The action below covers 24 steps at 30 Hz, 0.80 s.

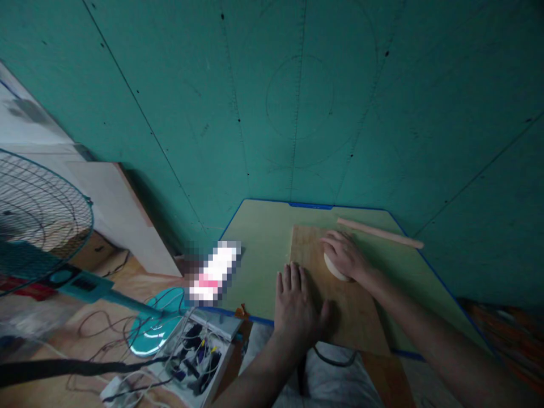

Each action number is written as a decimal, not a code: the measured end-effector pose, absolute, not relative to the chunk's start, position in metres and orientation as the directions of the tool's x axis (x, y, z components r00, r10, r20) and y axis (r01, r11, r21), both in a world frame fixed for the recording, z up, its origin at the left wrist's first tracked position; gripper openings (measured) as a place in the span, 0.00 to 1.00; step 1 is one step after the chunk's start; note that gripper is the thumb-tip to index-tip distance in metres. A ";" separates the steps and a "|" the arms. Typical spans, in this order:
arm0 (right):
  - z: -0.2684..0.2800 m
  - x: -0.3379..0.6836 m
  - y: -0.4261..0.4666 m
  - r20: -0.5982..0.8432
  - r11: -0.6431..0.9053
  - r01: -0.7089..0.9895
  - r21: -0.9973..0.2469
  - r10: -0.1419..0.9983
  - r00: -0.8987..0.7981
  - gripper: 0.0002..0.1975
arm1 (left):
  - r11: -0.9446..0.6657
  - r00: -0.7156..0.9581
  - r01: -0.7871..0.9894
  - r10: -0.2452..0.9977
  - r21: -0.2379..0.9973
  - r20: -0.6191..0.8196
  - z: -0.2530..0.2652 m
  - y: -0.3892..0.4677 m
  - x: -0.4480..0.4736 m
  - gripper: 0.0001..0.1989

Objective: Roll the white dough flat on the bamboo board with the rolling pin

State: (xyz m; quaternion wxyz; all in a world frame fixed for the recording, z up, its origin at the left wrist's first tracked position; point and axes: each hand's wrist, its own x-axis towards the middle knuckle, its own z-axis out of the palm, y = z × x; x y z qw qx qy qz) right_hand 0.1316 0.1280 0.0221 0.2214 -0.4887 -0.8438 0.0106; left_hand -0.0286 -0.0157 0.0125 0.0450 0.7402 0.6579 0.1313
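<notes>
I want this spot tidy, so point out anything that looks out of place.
Tangled cables crowd the box and straggle over the floor by the fan, which looks untidy. The wooden stick lies askew, its tip crossing the right rim of the table. I see no spill.

Single view, worn on head, from above seated wearer's lap (340, 379); faces forward, pitched down. Left hand (295, 306) and right hand (343, 254) at close range, below centre. Blue-rimmed table (259, 249) seen from its near side; teal wall (297, 113) behind fills upper half. Wide angle takes in pedestal fan (85, 281) at left edge.
</notes>
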 end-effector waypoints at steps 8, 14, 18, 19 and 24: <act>-0.002 0.162 0.022 0.368 0.547 0.695 -0.467 0.835 -0.410 0.27 | -0.140 0.104 0.961 0.982 0.239 0.159 0.014 -0.015 -0.027 0.45; 0.019 0.101 0.029 0.298 0.569 0.731 -0.376 0.821 -0.486 0.23 | -0.210 0.171 0.961 0.963 0.177 0.210 0.007 -0.014 -0.030 0.46; 0.026 0.073 0.088 0.257 0.464 0.843 -0.272 0.880 -0.400 0.18 | -0.177 0.137 0.967 0.968 0.182 0.211 0.006 -0.013 -0.030 0.51; 0.027 0.072 0.101 0.275 0.449 0.857 -0.252 0.883 -0.382 0.17 | -0.163 0.123 0.969 0.971 0.188 0.204 0.007 -0.013 -0.029 0.51; 0.026 0.097 0.134 0.319 0.380 0.886 -0.265 0.902 -0.291 0.17 | -0.135 0.101 0.964 0.983 0.230 0.154 0.013 -0.014 -0.028 0.49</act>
